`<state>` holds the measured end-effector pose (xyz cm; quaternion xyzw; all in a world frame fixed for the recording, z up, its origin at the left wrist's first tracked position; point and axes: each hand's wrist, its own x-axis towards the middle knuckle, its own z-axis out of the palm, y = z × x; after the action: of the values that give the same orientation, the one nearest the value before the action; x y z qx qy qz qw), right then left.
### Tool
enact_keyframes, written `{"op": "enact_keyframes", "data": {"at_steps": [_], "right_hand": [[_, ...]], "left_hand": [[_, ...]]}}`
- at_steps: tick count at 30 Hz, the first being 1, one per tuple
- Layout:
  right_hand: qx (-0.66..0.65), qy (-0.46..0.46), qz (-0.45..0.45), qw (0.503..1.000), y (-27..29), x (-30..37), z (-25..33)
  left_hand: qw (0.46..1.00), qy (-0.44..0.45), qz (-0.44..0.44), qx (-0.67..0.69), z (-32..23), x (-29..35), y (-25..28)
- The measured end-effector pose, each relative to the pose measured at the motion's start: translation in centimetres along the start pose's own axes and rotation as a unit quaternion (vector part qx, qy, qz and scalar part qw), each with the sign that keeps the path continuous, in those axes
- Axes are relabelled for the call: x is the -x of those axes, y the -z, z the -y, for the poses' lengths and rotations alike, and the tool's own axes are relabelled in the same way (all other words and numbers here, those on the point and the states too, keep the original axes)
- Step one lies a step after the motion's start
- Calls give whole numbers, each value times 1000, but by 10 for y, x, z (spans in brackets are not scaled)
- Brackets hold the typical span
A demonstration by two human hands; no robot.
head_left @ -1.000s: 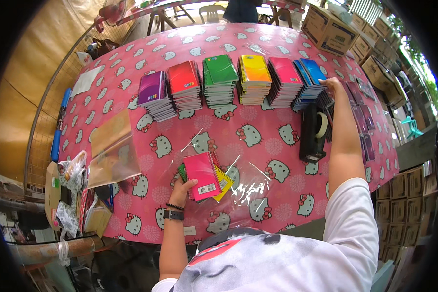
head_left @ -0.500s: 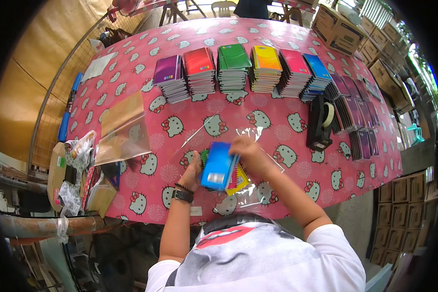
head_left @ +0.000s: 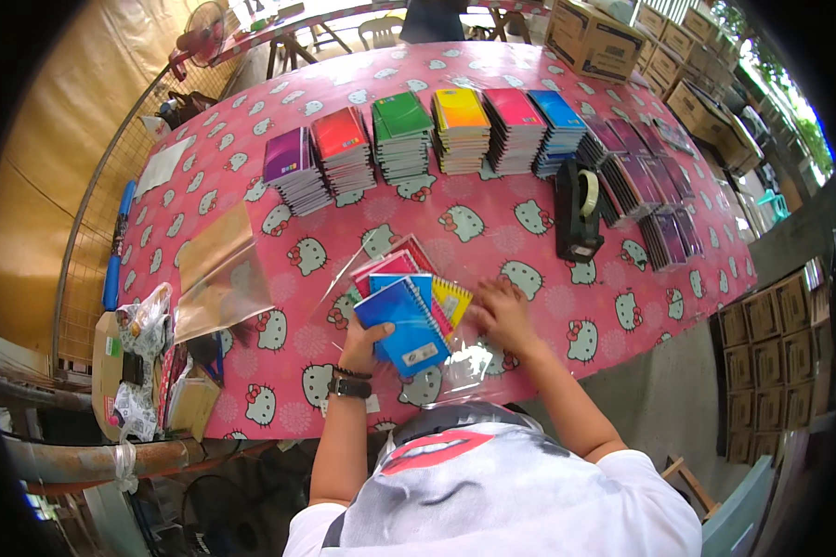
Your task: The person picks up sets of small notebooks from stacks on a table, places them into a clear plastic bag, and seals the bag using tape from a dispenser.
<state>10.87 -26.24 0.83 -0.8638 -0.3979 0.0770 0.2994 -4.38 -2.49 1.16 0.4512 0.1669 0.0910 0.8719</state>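
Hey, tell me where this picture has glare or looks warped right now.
In the head view, glare whitens the clear plastic near the right hand; in the head view, light also pales the far end of the table, whose edges bow with the fisheye lens; the head view's corners go black.

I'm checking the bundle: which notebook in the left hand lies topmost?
The blue notebook under the thumb of the left hand; the others, another blue one included, lie partly hidden beneath.

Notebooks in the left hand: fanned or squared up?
Fanned: under the top blue notebook in the left hand, a yellow notebook and pink notebook jut at different angles.
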Motion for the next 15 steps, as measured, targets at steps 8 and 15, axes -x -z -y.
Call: {"op": "enact_keyframes", "data": {"at_steps": [8, 15], "right_hand": [[-429, -37, 30, 902, 36, -16, 24], [-187, -4, -66, 980, 11, -11, 11]], "left_hand": [[978, -111, 102, -144, -6, -21, -63], [955, -165, 76, -236, 14, -30, -70]]}}
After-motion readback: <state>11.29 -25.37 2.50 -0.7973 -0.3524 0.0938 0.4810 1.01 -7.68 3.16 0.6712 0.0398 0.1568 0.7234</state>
